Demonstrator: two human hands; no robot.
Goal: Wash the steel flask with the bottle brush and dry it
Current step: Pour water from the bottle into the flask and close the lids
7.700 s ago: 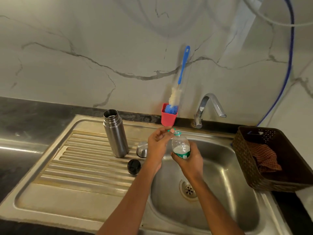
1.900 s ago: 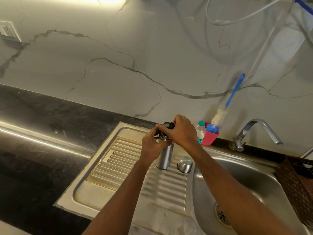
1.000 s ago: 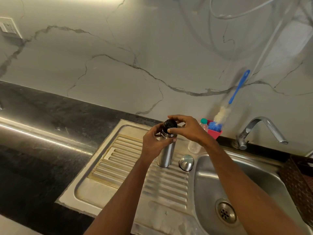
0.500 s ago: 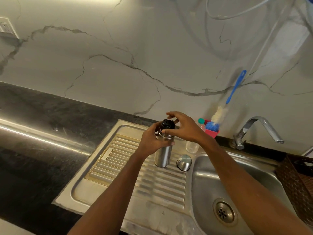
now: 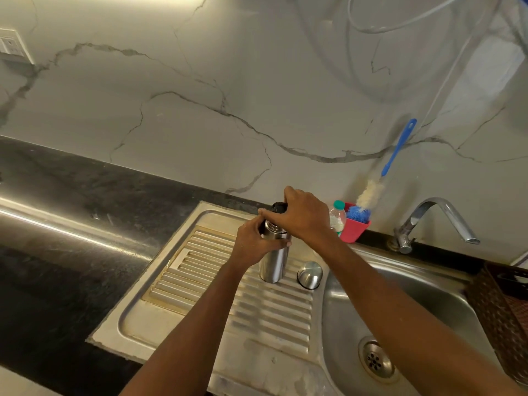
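Bracing the steel flask (image 5: 273, 262) upright on the drainboard (image 5: 211, 287), the left grip (image 5: 254, 244) wraps its neck so the right grip (image 5: 303, 215), curled over the black stopper (image 5: 278, 207), can apparently twist it.

2 bare forearms are showing: the left forearm (image 5: 200, 324) over the drainboard (image 5: 200, 270), the right forearm (image 5: 385, 304) just right of the drainboard. Both are running uncovered up to the left hand (image 5: 254, 244) and right hand (image 5: 303, 215), with wrists and fingers showing bare.
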